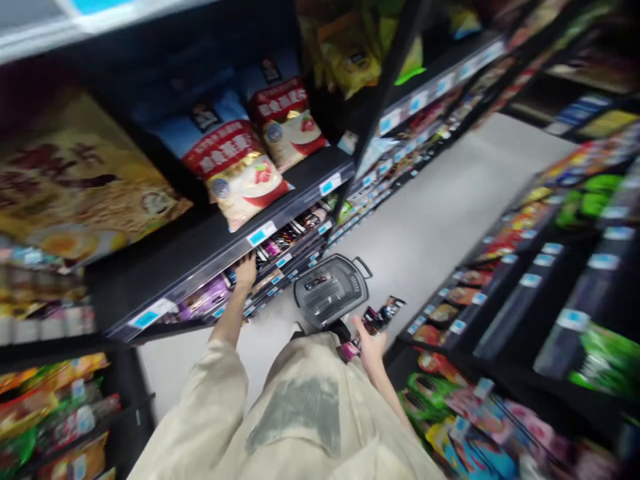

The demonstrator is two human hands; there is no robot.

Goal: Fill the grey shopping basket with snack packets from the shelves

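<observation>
My left hand (245, 272) reaches into a lower shelf under the black shelf edge, among dark and purple packets (213, 293). Its fingertips disappear in there, so whether they grip anything is hidden. My right hand (373, 347) is closed round several small dark, shiny snack packets (381, 317), with a pink one poking out below the hand. Between my hands, on the floor by my feet, stands a grey shopping basket (333, 293). One small dark packet (316, 282) lies inside it, and its handle sticks out at the far side.
Large blue, red and white bags (240, 163) sit on the shelf above my left hand, beside a big yellow bag (75, 160). Price tags line the shelf edge (210, 263). Shelves of snacks (530, 267) border the pale aisle floor (425, 207) on the right.
</observation>
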